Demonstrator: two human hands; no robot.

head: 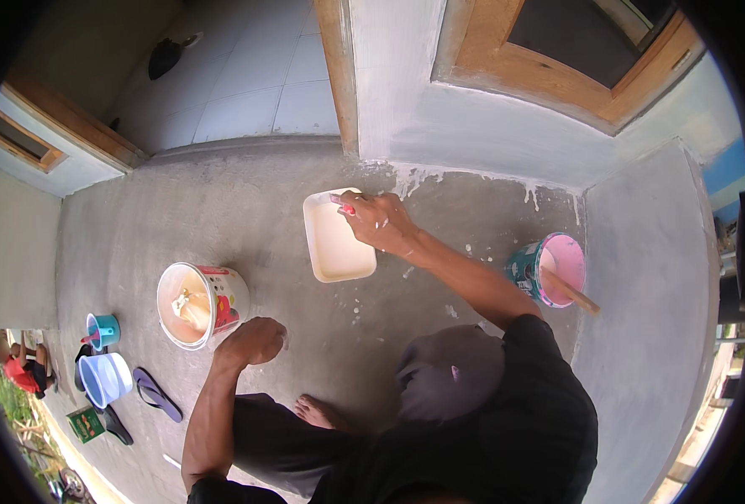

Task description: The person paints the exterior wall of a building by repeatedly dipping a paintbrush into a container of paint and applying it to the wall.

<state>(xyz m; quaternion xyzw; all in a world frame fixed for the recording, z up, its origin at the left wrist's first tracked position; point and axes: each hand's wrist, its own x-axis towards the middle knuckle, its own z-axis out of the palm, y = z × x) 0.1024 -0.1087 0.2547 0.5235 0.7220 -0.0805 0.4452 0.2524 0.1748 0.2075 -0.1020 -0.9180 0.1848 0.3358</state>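
Note:
My right hand (378, 220) grips a red handle (348, 209) above the far right part of a white paint tray (341, 276). The tool's working end is hidden, so its kind cannot be told. Pale cream paint (337, 242) covers the tray's bottom. My left hand (256, 342) is curled with nothing showing in it, just to the near right of a white plastic bucket (228, 296). That bucket holds cream paint and something pale and crumpled. On the right, a teal paint pail (523, 268) with a pink inside has a wooden stick (571, 292) leaning in it.
White drips mark the floor by the wall (504, 135) and wooden window frame (536, 75). A doorway opens onto tiles (240, 82). At left are a blue pail (104, 378), a turquoise dipper (109, 331), flip-flops (158, 395), a green box (86, 424) and a seated person (25, 368).

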